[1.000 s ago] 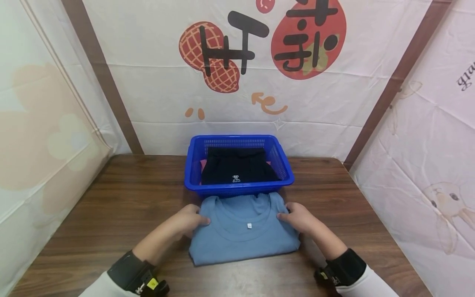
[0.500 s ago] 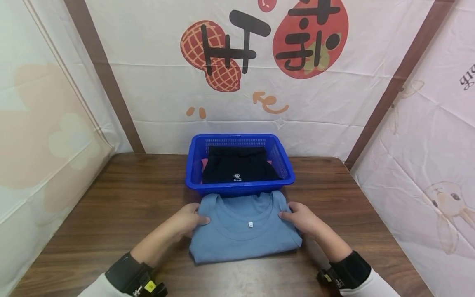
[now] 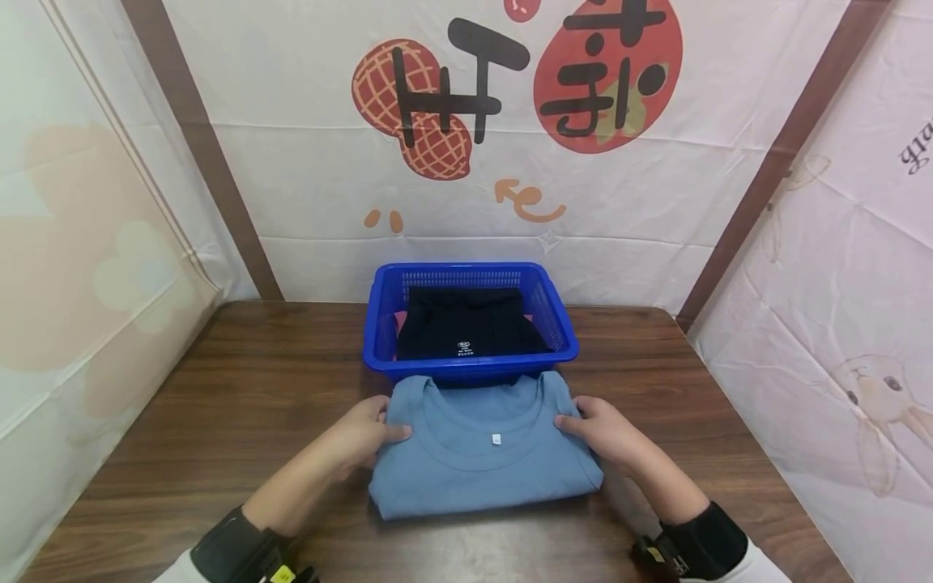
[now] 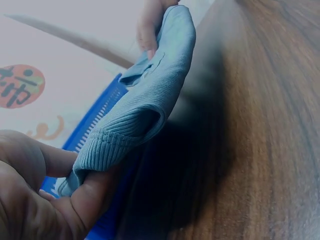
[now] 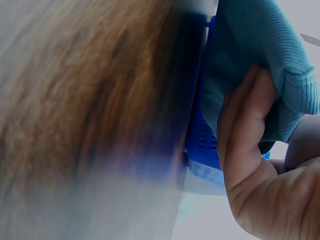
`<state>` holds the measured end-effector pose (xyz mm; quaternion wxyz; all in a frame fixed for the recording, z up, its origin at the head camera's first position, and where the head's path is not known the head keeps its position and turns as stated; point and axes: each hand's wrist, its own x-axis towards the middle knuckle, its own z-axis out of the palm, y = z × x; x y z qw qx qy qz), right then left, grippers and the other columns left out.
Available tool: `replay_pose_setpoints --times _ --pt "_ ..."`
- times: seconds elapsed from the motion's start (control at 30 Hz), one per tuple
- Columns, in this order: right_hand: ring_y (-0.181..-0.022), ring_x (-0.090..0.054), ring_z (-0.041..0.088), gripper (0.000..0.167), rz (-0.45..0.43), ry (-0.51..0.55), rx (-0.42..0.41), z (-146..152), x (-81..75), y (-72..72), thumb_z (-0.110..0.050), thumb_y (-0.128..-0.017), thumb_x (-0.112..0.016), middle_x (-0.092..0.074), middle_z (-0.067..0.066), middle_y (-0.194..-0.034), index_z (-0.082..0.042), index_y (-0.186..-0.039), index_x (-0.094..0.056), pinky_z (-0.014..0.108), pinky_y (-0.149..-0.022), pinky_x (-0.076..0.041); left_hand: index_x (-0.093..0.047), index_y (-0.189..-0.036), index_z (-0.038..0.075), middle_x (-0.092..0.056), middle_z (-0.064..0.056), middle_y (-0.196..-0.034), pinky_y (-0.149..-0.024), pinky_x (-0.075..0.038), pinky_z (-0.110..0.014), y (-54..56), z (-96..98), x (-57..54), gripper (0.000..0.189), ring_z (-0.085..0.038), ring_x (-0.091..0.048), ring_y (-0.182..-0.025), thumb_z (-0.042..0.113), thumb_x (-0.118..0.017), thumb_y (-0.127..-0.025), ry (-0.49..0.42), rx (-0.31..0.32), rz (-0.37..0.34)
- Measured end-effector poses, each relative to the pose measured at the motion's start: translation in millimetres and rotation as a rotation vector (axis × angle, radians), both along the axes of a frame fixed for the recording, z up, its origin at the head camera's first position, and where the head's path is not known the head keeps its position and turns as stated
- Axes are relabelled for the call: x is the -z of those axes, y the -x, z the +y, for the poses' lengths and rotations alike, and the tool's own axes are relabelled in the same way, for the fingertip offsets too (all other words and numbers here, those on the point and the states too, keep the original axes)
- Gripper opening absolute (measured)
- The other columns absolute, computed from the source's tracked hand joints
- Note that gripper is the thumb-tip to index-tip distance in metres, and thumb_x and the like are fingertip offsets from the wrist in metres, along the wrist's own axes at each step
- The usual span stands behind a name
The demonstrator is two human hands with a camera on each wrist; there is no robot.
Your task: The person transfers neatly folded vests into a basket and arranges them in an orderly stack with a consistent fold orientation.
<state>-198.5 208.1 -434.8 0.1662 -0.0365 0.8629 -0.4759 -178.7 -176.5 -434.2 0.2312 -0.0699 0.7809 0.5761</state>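
Observation:
A folded blue shirt [image 3: 481,474] with a round neckline and a small white label is held between both hands, just in front of the basket. My left hand [image 3: 364,437] pinches its left side, thumb on top and fingers underneath. On the opposite side my right hand [image 3: 601,429] grips the shirt the same way. The left wrist view shows the shirt [image 4: 145,95] raised off the table, its ribbed edge between thumb and fingers. In the right wrist view, the fingers [image 5: 245,125] lie under the cloth.
Behind the shirt stands a blue plastic basket [image 3: 470,371] with a folded black garment [image 3: 466,324] in it. A bit of pink cloth [image 3: 400,321] shows beneath that garment. The wooden table [image 3: 291,356] meets a printed white curtain [image 3: 313,202] at the back.
My right hand has shifted slightly to the right, and the shirt looks drawn a little wider. The shirt's far edge has moved slightly up toward the basket. Both hands keep their hold.

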Motion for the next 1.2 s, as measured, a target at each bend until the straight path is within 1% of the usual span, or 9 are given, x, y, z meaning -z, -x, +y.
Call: replay_pose_setpoints --times 0.13,0.27,0.43,0.67,0.93,1.2 --pt "-0.085 -0.059 0.019 0.028 -0.017 0.027 0.006 1 -7.5 -3.3 -0.023 -0.101 -0.065 -0.064 0.008 -0.095 0.002 -0.112 -0.063 0.034 -0.073 -0.05 -0.045 -0.141 -0.004 -0.064 -0.019 -0.131 -0.086 -0.059 -0.054 -3.6 0.5 -7.9 0.049 -0.03 -0.066 -0.114 0.01 -0.066 -0.1 -0.048 -0.005 0.013" --pt "-0.088 -0.061 0.019 0.03 -0.015 0.03 0.017 1 -14.6 -4.4 -0.024 -0.101 -0.065 -0.066 0.009 -0.098 0.003 -0.115 -0.063 0.033 -0.075 -0.052 -0.045 -0.14 -0.004 -0.065 -0.018 -0.13 -0.086 -0.059 -0.054 -5.9 -0.5 -13.8 0.046 -0.03 -0.066 -0.114 0.008 -0.065 -0.1 -0.089 -0.003 0.015" --pt "-0.091 -0.063 0.019 0.033 -0.012 0.043 0.014 3 -23.0 -6.3 -0.025 -0.101 -0.065 -0.068 0.01 -0.102 0.003 -0.118 -0.062 0.033 -0.078 -0.054 -0.046 -0.139 -0.003 -0.067 -0.018 -0.127 -0.085 -0.059 -0.054 -7.4 -2.4 -17.9 0.045 -0.029 -0.067 -0.111 0.01 -0.065 -0.1 -0.095 0.001 0.017" --pt "-0.089 -0.063 0.019 0.035 0.008 0.042 0.002 4 -36.0 -12.3 -0.026 -0.1 -0.066 -0.068 0.01 -0.099 0.004 -0.117 -0.062 0.033 -0.077 -0.054 -0.046 -0.137 -0.002 -0.068 -0.016 -0.122 -0.082 -0.06 -0.054 -9.7 -4.3 -27.8 0.046 -0.027 -0.068 -0.105 0.015 -0.067 -0.1 -0.079 0.032 0.028" --pt "-0.091 -0.065 0.018 0.039 0.015 0.068 -0.006 7 -46.3 -14.5 -0.028 -0.101 -0.066 -0.07 0.011 -0.101 0.005 -0.121 -0.061 0.033 -0.078 -0.056 -0.047 -0.138 -0.001 -0.069 -0.017 -0.124 -0.083 -0.06 -0.055 -15.6 -4.7 -47.8 0.046 -0.029 -0.069 -0.106 0.015 -0.068 -0.1 -0.078 0.031 0.063" --pt "-0.092 -0.069 0.019 0.043 0.031 0.109 -0.035 11 -59.9 -16.1 -0.028 -0.101 -0.065 -0.072 0.012 -0.103 0.007 -0.125 -0.058 0.032 -0.079 -0.058 -0.042 -0.144 0.0 -0.065 -0.02 -0.132 -0.088 -0.058 -0.057 -19.7 -6.0 -67.2 0.053 -0.031 -0.068 -0.111 0.016 -0.068 -0.1 -0.111 0.053 0.092"
